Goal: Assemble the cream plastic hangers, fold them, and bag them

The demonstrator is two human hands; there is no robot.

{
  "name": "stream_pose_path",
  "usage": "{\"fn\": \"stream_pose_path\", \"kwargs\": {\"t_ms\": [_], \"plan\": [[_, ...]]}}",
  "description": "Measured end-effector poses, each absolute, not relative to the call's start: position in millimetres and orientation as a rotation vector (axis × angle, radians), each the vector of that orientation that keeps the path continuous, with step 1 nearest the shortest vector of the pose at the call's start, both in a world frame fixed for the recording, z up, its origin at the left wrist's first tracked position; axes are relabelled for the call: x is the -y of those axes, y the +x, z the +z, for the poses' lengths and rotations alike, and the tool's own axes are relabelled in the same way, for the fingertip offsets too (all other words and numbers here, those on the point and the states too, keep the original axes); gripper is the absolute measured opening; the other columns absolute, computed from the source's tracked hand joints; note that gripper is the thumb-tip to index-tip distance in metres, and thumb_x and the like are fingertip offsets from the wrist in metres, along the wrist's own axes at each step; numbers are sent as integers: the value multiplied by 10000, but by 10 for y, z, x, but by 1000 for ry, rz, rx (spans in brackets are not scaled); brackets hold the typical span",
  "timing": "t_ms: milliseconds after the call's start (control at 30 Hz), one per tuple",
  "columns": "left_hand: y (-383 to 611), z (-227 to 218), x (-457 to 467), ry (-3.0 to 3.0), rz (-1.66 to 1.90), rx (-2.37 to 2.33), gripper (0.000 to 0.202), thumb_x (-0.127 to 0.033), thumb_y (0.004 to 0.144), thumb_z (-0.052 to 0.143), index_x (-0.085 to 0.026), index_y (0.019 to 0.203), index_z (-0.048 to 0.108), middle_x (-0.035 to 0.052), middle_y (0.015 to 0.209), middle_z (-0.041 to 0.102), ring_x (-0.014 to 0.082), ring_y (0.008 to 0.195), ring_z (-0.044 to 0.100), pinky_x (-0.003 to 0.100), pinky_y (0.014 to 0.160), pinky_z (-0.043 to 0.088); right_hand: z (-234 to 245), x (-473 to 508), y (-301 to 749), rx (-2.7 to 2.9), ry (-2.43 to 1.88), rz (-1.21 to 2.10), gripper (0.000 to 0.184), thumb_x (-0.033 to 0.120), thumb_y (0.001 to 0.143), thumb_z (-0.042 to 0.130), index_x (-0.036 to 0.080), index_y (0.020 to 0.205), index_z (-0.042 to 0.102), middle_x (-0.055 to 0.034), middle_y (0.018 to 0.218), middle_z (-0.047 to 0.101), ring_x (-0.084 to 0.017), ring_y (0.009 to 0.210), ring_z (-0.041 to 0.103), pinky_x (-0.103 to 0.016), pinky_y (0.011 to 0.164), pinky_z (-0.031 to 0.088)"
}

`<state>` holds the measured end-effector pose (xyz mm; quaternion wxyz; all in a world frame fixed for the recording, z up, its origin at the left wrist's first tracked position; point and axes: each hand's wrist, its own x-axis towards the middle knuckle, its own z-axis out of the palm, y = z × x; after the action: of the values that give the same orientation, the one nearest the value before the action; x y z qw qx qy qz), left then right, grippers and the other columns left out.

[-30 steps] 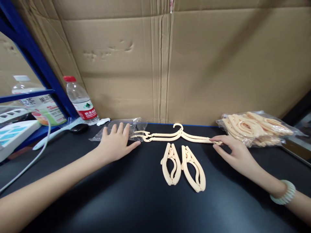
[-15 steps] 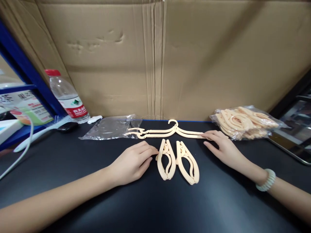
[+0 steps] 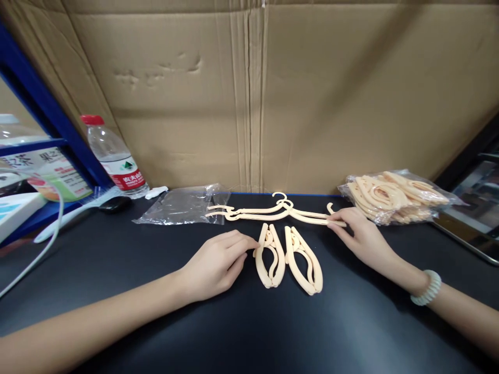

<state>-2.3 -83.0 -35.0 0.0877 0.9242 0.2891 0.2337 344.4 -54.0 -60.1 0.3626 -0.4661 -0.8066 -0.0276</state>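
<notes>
Two cream clothes hangers [image 3: 265,214] lie unfolded and overlapping across the back of the black table, hooks away from me. My right hand [image 3: 355,228] pinches the right end of the nearer one between thumb and fingers. In front of them lie two folded clothes hangers side by side, a left one [image 3: 279,259] and a right one [image 3: 315,259]. The index fingertip of my left hand [image 3: 218,266] touches the left folded hanger's outer edge. Its thumb stays apart from the hanger, and the other fingers are loosely bent.
A clear plastic bag [image 3: 179,205] lies flat at the back left, near a water bottle [image 3: 120,163]. Further folded hangers fill a bag [image 3: 393,197] at the back right. A cardboard wall [image 3: 331,93] stands behind. A white cable [image 3: 50,236] runs along the left.
My right hand has drawn the right end of the nearer unfolded hanger toward me, so the two unfolded hangers sit further apart there. My left hand has stayed by the folded hanger.
</notes>
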Motion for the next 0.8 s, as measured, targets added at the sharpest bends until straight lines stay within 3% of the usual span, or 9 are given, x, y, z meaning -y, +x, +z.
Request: {"fn": "stream_pose_path", "kwargs": {"t_ms": [200, 367, 567, 800], "plan": [[-5, -347, 901, 2597, 807, -899, 285, -119, 908, 415, -178, 1139, 571, 60, 1009, 647, 179, 905, 588, 318, 810, 482, -434, 623, 3464, 1950, -1157, -305, 119, 262, 934, 484, 209, 882, 578, -59, 861, 612, -241, 859, 571, -391, 774, 461], [31, -311, 915, 2076, 986, -1107, 202, -229, 900, 490, -180, 1070, 588, 66, 1032, 660, 177, 882, 628, 329, 815, 512, -254, 691, 3502, 1844, -1106, -514, 107, 275, 928, 493, 221, 879, 570, -65, 858, 626, -269, 890, 570, -431, 829, 456], [50, -335, 861, 1488, 1054, -1047, 546, -306, 851, 601, -204, 1349, 402, 131, 1428, 448, 215, 1019, 652, 387, 970, 476, -254, 689, 3543, 1683, -1161, -584, 142, 344, 922, 498, 230, 893, 577, -92, 870, 639, -320, 921, 585, -478, 822, 462], [128, -233, 1023, 1393, 1171, -909, 710, -310, 872, 608, -325, 1473, 231, 103, 1488, 370, 208, 980, 663, 391, 918, 513, -328, 747, 3397, 1750, -1071, -533, 71, 268, 910, 541, 234, 884, 598, -67, 864, 647, -286, 910, 595, -442, 840, 479]]}}
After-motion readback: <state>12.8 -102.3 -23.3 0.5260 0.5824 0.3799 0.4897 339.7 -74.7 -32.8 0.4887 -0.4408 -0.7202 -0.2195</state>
